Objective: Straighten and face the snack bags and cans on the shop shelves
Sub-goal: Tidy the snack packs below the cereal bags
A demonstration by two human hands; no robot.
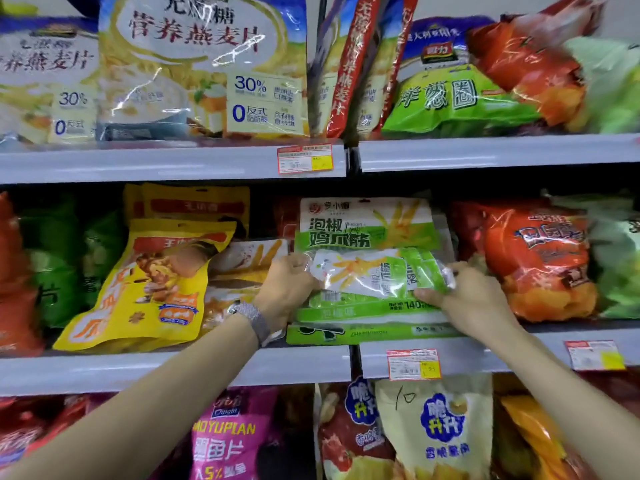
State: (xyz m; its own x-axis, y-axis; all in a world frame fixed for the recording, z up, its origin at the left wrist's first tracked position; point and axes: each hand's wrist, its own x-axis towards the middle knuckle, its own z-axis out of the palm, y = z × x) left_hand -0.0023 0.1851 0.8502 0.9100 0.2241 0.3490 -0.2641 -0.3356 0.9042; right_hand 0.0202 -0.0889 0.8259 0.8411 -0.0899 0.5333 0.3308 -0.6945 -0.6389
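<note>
Nearest you, below the green-and-white pouch (377,275), runs the flat grey lip of the shelf (173,368) with a paper price tag (413,363) clipped on. A woven grey band (254,322) wraps your left wrist, lower left of the pouch.

Your hands are apart, each clamped on one end of the pouch. Your left hand (284,292) curls its fingers over the left edge, and your right hand (474,303) pinches the right corner with the thumb underneath. The pouch is slick, wrinkled plastic, turned sideways and throwing glare.

Right under it lie flat green packs (363,332), stacked on the shelf. Behind it stands an upright bag (363,223) of the same print, smooth and rectangular.

Left of the pouch leans a glossy yellow pouch (149,282). To its right bulges a puffy, crinkled orange bag (540,258). Above it, large shiny oat bags (201,71) face forward.
</note>
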